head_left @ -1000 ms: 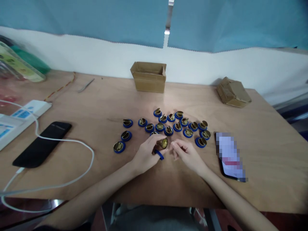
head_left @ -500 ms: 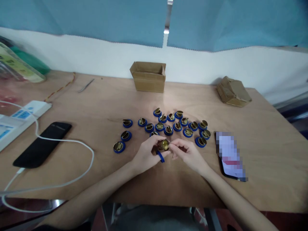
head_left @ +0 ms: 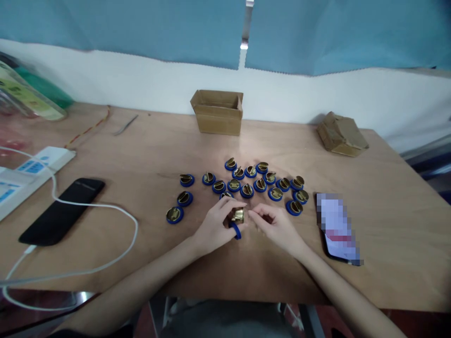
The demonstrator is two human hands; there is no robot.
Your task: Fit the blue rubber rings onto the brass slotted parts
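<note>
Turning in your left hand (head_left: 214,224), the brass piece (head_left: 239,216) is now showing its side wall, where half a second ago its round end was facing the camera. Your left thumb and fingers are gripping it from the left, and the blue ring (head_left: 237,230) is hanging just below it, beside your thumb; whether the two are joined, I cannot tell. Your right hand (head_left: 276,226) is keeping thumb and forefinger narrow, just right of the brass; whether anything thin is sitting between them, the view is not showing.

For good control, you should probably be keeping the left grip firm but light, so the piece is not slipping while you are turning it, and be lining up the right fingertips with its exposed end.

Compared with the earlier frame, your right fingertips are standing slightly off the brass instead of meeting its rim, while the ring is barely shifting. Just beyond your fingers, the other blue-and-brass pieces (head_left: 260,186) are staying put; farther beyond, so is the open cardboard box (head_left: 220,120).
</note>
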